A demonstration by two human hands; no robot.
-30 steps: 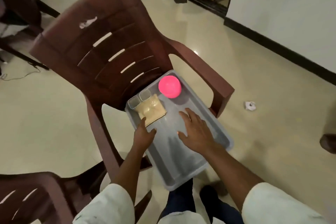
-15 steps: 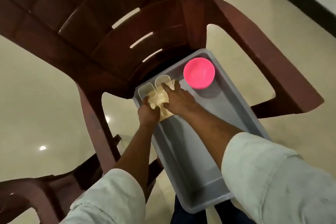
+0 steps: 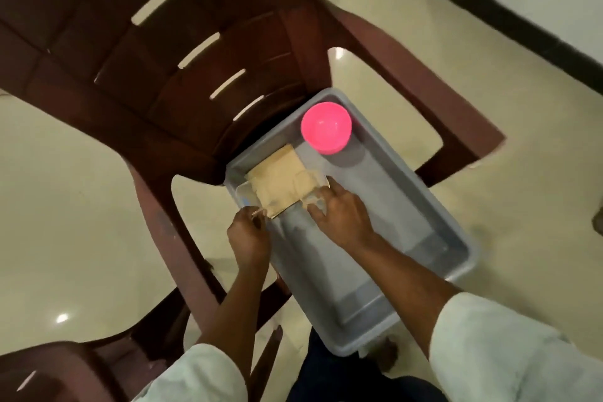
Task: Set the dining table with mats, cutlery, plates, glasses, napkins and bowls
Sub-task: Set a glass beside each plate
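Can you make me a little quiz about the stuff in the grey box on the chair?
1. True or false: the pink bowl sits inside the grey tub.
2. What does the grey tub rest on? A) the floor B) the brown chair C) a table
3. Fill in: each hand holds a clear ____.

Key
1. True. It sits at the tub's far end.
2. B.
3. Glass. The left hand grips one clear glass and the right hand grips the other, over the beige napkins.
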